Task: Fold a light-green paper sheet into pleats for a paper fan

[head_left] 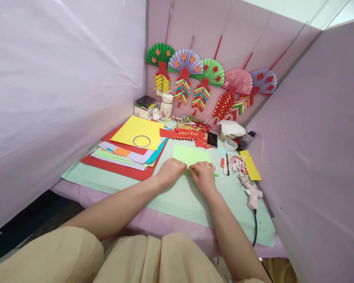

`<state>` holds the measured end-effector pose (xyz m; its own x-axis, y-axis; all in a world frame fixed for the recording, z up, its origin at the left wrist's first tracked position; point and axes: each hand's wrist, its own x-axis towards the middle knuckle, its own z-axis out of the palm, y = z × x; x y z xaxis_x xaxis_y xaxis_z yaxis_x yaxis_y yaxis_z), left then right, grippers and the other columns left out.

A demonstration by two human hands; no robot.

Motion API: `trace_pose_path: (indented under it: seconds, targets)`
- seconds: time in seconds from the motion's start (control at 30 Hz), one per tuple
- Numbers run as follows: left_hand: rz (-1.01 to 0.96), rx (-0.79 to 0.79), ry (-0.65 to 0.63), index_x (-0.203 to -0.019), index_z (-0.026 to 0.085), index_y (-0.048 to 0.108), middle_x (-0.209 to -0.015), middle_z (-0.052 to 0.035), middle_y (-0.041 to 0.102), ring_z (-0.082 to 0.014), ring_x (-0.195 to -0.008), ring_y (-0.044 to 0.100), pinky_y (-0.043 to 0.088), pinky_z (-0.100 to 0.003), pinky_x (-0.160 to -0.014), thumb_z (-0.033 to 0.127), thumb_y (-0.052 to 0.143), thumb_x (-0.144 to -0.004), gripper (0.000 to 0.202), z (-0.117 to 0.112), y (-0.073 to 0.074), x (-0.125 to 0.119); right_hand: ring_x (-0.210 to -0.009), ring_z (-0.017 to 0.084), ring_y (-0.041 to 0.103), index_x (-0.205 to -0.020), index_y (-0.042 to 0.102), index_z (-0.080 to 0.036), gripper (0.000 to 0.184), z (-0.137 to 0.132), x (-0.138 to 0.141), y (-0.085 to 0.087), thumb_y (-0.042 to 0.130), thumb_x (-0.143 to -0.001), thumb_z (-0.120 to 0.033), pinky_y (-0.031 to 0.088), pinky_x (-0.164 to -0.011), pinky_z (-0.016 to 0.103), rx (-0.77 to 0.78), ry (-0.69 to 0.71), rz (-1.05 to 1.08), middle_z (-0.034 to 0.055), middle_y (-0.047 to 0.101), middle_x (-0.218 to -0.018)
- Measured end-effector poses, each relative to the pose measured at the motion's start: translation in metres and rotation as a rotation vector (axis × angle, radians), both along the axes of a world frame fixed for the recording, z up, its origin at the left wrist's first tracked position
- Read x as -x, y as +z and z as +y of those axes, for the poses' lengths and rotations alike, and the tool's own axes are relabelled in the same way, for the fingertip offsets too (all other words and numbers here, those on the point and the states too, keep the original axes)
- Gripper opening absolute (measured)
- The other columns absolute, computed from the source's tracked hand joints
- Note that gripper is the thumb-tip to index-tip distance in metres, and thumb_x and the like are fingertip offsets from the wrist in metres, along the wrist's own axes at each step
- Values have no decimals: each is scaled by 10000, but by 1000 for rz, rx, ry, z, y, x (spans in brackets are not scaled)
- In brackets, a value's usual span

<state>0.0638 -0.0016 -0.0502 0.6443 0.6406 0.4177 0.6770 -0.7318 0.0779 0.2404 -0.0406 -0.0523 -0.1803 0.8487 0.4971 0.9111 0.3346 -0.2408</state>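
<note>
A light green sheet of paper [191,154] lies on the pale green mat [177,196] in front of me. My left hand [171,170] rests on the sheet's near left edge with its fingers curled down onto it. My right hand [204,175] presses the near right edge, where the paper is folded into a narrow green strip [214,175]. Both hands pinch the folded edge between them.
A stack of coloured paper [126,151] with a tape ring [142,141] lies to the left. A phone [212,139], tape roll [230,144], yellow strip [250,165] and glue gun [253,193] sit at the right. Paper fans [212,72] hang on the back wall. Red firecracker pieces [185,133] lie behind the sheet.
</note>
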Motion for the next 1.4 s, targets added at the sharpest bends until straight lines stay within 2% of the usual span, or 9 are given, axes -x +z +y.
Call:
trace_pose_path:
  seconds: [0.13,0.37,0.63,0.97,1.2,1.4]
  targets:
    - [5,12,-45,-841,174,651,-728,-30,673,-175,-702,620,417,-299,-719,197,524,-895,140,-2,1,-1,-857,161,498,-794,661,-240,154,-1,1,2,550,-900,-256,206,-906,366,3,28,-22,-7,631,-762]
    - [-31,40,-35,-826,187,660,-729,-31,683,-174,-696,618,409,-298,-718,185,525,-882,147,-3,-1,0,-845,166,489,-746,615,-207,192,-2,2,6,506,-905,-213,217,-902,366,16,21,-60,9,618,-756]
    - [-10,42,-31,-765,184,635,-699,-23,661,-172,-673,605,392,-287,-678,227,495,-896,196,-5,3,-1,-867,170,486,-784,600,-211,176,-2,3,4,494,-918,-251,219,-883,363,74,35,-62,11,624,-793]
    - [-22,75,-34,-827,183,657,-757,-37,685,-182,-724,623,399,-292,-709,251,480,-920,210,-3,2,-1,-872,170,495,-814,631,-230,188,-4,4,7,486,-926,-276,215,-891,370,51,60,-30,7,637,-805]
    - [-91,89,10,-875,189,664,-795,-33,698,-182,-771,632,401,-300,-747,253,482,-929,200,-3,2,-1,-867,174,492,-801,629,-228,190,-3,2,6,488,-916,-284,216,-883,368,30,4,-25,12,635,-800]
    - [-41,102,-6,-872,186,671,-785,-35,697,-186,-758,633,404,-303,-732,252,485,-928,205,-2,3,-1,-874,181,504,-831,641,-236,191,-3,1,5,488,-916,-312,223,-878,371,56,8,-5,20,650,-830]
